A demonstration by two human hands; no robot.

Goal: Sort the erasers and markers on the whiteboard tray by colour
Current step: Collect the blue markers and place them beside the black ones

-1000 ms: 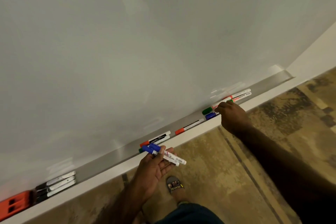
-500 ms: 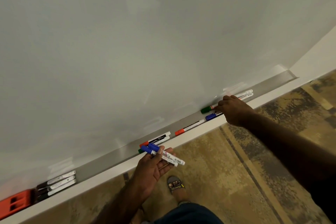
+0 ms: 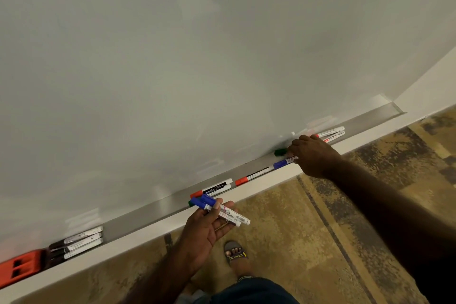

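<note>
With two blue-capped white markers [image 3: 223, 210] pinched in the left hand [image 3: 207, 227], the right hand [image 3: 313, 155], fingertips curled on the third blue-capped marker [image 3: 283, 163] beside the green cap [image 3: 280, 152], should pinch its barrel, lifting clear of the grey metal tray [image 3: 148, 212].

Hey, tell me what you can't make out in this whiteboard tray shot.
Head view only:
- Green marker: only its cap shows; the right hand covers the barrel.
- Blue marker: barrel end hidden under the same hand.
- Orange eraser: cut off by the left edge, blurred.
- Black markers: labels too small to read.
</note>
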